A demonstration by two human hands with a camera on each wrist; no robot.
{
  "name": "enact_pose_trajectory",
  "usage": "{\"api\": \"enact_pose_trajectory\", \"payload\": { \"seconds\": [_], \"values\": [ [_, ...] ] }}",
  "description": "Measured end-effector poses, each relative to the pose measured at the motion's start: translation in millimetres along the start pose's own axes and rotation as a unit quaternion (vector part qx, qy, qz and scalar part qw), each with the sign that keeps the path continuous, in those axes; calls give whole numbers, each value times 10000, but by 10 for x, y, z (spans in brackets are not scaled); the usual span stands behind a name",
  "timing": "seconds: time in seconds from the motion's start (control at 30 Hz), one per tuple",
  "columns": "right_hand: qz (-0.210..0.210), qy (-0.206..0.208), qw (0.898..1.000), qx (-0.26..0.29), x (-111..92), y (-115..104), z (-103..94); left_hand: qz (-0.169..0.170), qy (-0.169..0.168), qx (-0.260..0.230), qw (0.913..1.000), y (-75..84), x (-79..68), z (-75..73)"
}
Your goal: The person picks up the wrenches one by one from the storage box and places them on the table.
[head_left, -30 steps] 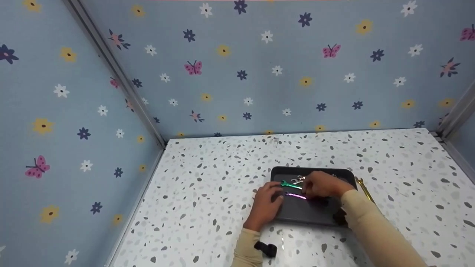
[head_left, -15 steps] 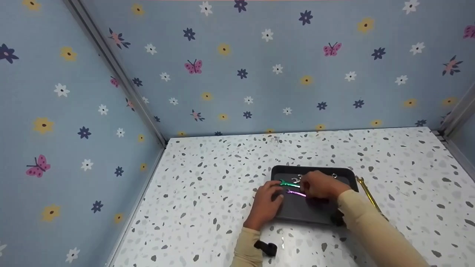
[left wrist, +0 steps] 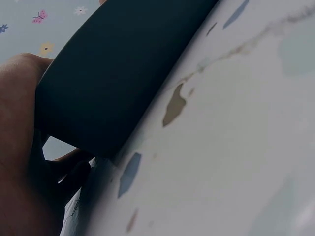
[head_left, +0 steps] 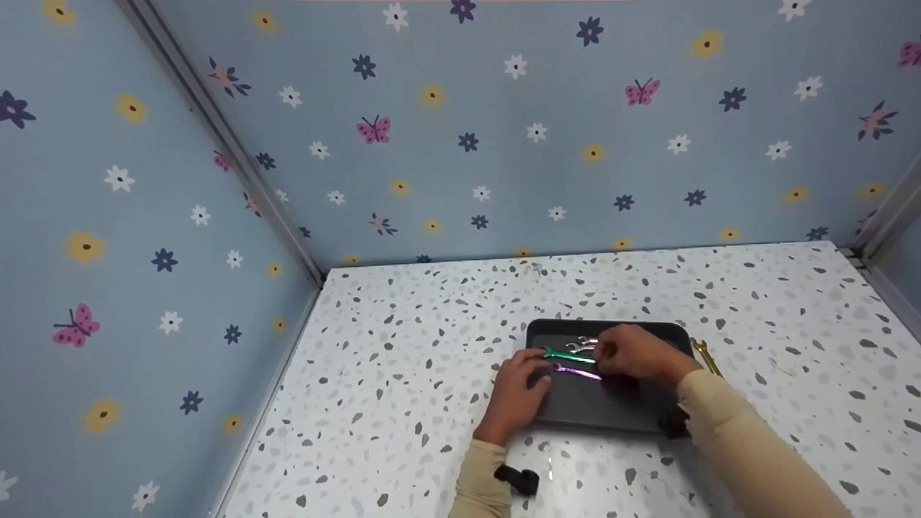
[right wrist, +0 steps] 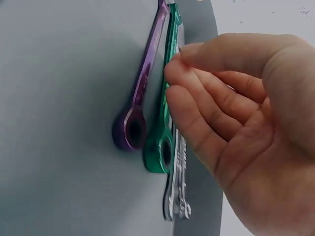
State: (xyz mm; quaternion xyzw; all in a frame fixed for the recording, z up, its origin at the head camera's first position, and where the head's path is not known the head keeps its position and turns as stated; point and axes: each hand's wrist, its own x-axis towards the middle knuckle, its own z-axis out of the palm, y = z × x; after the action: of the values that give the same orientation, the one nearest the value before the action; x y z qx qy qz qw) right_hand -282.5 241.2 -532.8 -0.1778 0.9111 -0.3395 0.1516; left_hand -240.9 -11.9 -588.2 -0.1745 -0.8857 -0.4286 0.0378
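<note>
A shallow dark grey tray (head_left: 575, 409) lies on the table with wrenches in it. My left hand (head_left: 514, 392) holds the tray's left rim, its index fingertip by the open end of a green wrench (head_left: 568, 355). The tray's dark wall fills much of the left wrist view. A purple wrench (head_left: 579, 372) lies just nearer to me than the green one. Over the right ends of the wrenches hovers my right hand (head_left: 637, 352). In the right wrist view its loosely bent fingertips (right wrist: 176, 93) are at the green wrench's shaft, with nothing seen pinched between them. Silver wrenches (right wrist: 172, 191) lie beyond, partly hidden.
A gold wrench (head_left: 706, 356) lies on the speckled table (head_left: 403, 374) just outside the tray's right side, partly behind my right sleeve. Flower-patterned panels (head_left: 460, 173) stand at the back and left. A dark strap-like piece (head_left: 519, 480) is on my left sleeve.
My right hand has shifted slightly right, uncovering more of the green and purple wrenches. My left hand has stayed at the tray's left rim.
</note>
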Motion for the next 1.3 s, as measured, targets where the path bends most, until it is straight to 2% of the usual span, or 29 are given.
{"api": "enact_pose_trajectory", "payload": {
  "seconds": [0.3,0.6,0.73,0.93,1.07,1.3],
  "values": [
    [187,-250,9994,-156,-95,-19,-41,28,4,-50,10000,-2,21,-3],
    [-340,-601,9975,-155,7,-48,49,198,49,62,9998,1,25,-18],
    [-104,-736,9972,31,56,-81,79,185,45,33,9998,-1,21,-22],
    [188,-841,9960,-227,111,-189,96,192,84,-18,9998,-2,16,-17],
    [132,-812,9957,-428,128,-215,120,189,91,-69,9998,-8,15,-10],
    [245,-704,9966,-362,111,-221,163,78,50,-51,9999,-14,20,0]
  ]
}}
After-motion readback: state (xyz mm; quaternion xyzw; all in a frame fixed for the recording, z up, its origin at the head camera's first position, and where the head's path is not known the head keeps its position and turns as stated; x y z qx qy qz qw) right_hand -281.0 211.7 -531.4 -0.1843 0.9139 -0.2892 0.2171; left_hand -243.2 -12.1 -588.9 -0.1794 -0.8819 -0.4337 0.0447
